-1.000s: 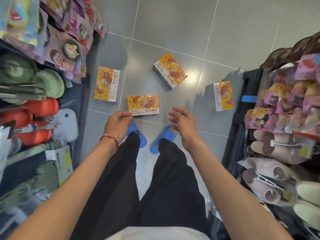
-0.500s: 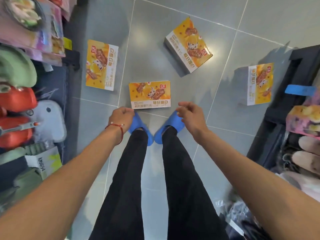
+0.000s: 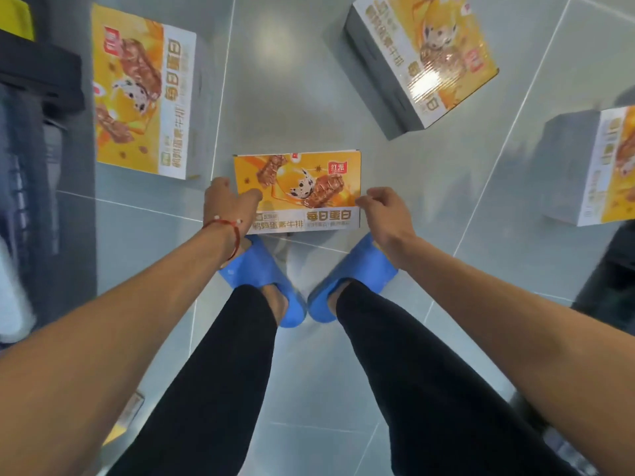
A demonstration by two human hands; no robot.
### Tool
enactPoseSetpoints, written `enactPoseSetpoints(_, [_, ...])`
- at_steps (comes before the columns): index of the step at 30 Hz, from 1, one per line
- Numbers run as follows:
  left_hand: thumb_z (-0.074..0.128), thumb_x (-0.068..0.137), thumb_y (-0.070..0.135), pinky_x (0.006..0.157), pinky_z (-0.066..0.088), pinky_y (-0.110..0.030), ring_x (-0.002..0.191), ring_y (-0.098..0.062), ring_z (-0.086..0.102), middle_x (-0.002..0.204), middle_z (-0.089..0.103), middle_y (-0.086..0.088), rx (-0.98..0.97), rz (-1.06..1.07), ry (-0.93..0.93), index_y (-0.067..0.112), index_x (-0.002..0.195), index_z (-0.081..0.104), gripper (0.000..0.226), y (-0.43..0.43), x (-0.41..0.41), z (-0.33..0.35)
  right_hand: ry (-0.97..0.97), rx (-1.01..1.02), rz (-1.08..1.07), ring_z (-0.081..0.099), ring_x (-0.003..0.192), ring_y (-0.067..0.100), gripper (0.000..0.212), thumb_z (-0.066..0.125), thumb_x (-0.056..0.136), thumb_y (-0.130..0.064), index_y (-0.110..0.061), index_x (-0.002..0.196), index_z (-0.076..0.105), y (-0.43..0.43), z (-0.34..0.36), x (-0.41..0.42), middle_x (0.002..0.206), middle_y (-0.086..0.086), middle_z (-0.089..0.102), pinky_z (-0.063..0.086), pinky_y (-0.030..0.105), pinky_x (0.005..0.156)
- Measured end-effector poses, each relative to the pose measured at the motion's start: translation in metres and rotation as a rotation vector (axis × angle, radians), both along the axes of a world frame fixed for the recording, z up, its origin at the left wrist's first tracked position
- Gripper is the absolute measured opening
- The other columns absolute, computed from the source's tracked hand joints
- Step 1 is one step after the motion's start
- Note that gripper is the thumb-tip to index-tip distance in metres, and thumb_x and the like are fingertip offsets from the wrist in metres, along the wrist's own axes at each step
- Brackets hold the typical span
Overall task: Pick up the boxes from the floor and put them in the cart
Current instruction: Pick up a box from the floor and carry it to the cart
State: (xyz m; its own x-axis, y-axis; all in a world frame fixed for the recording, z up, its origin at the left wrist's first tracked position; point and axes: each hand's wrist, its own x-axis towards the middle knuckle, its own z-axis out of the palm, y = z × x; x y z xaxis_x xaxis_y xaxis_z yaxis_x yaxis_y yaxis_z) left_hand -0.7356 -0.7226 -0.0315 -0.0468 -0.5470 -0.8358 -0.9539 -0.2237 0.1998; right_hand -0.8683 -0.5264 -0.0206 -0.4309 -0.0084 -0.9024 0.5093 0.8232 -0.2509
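Head view, target: the nearest box [image 3: 297, 192] lay flat on the floor [image 3: 292, 97] right in front of your blue slippers [image 3: 264, 280], long edge toward you.

Head view, left hand [image 3: 225, 204]: you had it at the box's left edge, thumb lying over the printed top, fingers curled down the side. Looked like contact, but not a closed hold yet, and I couldn't tell how far the fingers went under.

Head view, right hand [image 3: 385, 214]: loosely curled, touching or just beside the right edge. Holding nothing.

Head view, other boxes: one flat at far left [image 3: 142, 94], one skewed at upper right [image 3: 426, 56], one cut off at the right edge [image 3: 604, 166]. All were on the floor, well apart from each other.

Head view, cart: couldn't make it out here, honestly.

Tip for the grab: I'd say squeeze both short ends evenly and get fingertips under the bottom edge before lifting. That glossy wrap looked slippery, so a one-sided pinch could let it tilt and slide.
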Motion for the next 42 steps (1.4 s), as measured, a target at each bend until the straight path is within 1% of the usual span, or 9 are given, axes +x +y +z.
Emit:
enactPoseSetpoints(3, [0.075,0.081,0.041,0.098,0.04,-0.029,0.119,-0.023,0.052,0.14,0.047,-0.005,-0.018,0.105,0.039,0.007,0.149,0.034,0.086,-0.004,0.0,-0.039,-0.01,-0.009,-0.07,0.059,0.12,0.022,0.057,0.054,0.102,-0.047,-0.014,0.147,0.049,-0.01,-0.041,-0.005,0.138,0.004,0.06,0.045,0.042,0.109])
enactPoseSetpoints(7, [0.068,0.077,0.062,0.089,0.047,-0.032,0.099,-0.019,0.061,0.119,0.057,0.002,0.075,0.307,0.056,0.016,0.146,0.036,0.089,-0.011,-0.004,-0.076,-0.122,-0.09,-0.139,0.068,0.116,0.03,0.06,0.044,0.1,-0.062,-0.018,0.138,0.059,-0.025,-0.085,-0.008,0.13,0.008,0.069,0.048,0.05,0.11])
enactPoseSetpoints(10, [0.059,0.071,0.077,0.096,0.054,-0.046,0.104,-0.03,0.068,0.123,0.066,-0.009,0.151,0.407,0.06,0.017,0.137,0.053,0.089,-0.012,-0.013,-0.083,-0.157,-0.124,-0.206,0.072,0.11,0.031,0.072,0.045,0.091,-0.075,-0.018,0.131,0.065,-0.035,-0.096,-0.01,0.121,0.009,0.074,0.049,0.049,0.108])
enactPoseSetpoints(15, [0.054,0.071,0.083,0.099,0.048,-0.039,0.11,-0.023,0.06,0.129,0.06,0.001,0.033,0.434,0.075,0.031,0.138,0.052,0.085,0.0,-0.012,-0.065,-0.063,-0.036,-0.235,0.067,0.109,0.029,0.083,0.057,0.077,-0.083,-0.02,0.131,0.049,-0.042,-0.073,-0.005,0.125,0.007,0.067,0.05,0.05,0.103])
enactPoseSetpoints(25, [0.072,0.056,0.06,0.094,0.055,-0.051,0.101,-0.032,0.071,0.109,0.075,-0.006,0.21,0.65,0.181,0.026,0.11,0.072,0.064,0.0,0.016,0.064,0.023,0.003,-0.246,0.073,0.093,0.021,0.058,0.059,0.06,-0.079,-0.036,0.097,0.047,-0.047,0.066,0.006,0.099,-0.005,0.074,0.053,0.052,0.099])
enactPoseSetpoints(28, [0.068,0.058,0.052,0.088,0.058,-0.045,0.095,-0.029,0.072,0.105,0.075,-0.005,0.192,0.629,0.191,0.025,0.106,0.069,0.055,-0.006,0.023,0.119,0.033,-0.032,-0.223,0.074,0.094,0.022,0.047,0.062,0.072,-0.067,-0.033,0.1,0.045,-0.046,0.119,0.014,0.101,-0.001,0.075,0.056,0.052,0.095])
enactPoseSetpoints(33, [0.059,0.064,0.031,0.065,0.051,-0.029,0.071,-0.014,0.068,0.086,0.074,0.004,0.205,0.584,0.313,0.031,0.089,0.068,0.026,-0.019,0.038,0.222,0.094,-0.147,-0.193,0.074,0.09,0.015,0.025,0.064,0.097,-0.04,-0.031,0.104,0.042,-0.048,0.218,0.028,0.108,0.003,0.072,0.06,0.033,0.079])
enactPoseSetpoints(37, [0.055,0.062,0.028,0.074,0.047,-0.036,0.079,-0.018,0.064,0.089,0.07,0.007,0.226,0.547,0.375,0.04,0.102,0.068,0.044,-0.028,0.058,0.302,0.147,-0.269,-0.146,0.074,0.088,0.008,0.042,0.065,0.098,-0.027,-0.023,0.131,0.039,-0.053,0.299,0.043,0.123,0.0,0.063,0.058,0.018,0.064])
enactPoseSetpoints(42, [0.059,0.063,0.029,0.078,0.044,-0.04,0.089,-0.019,0.063,0.09,0.072,0.016,0.209,0.567,0.412,0.05,0.099,0.067,0.043,-0.033,0.081,0.394,0.182,-0.386,-0.098,0.066,0.113,0.016,0.071,0.063,0.084,-0.035,-0.029,0.149,0.035,-0.064,0.395,0.063,0.138,-0.003,0.055,0.061,0.021,0.078])
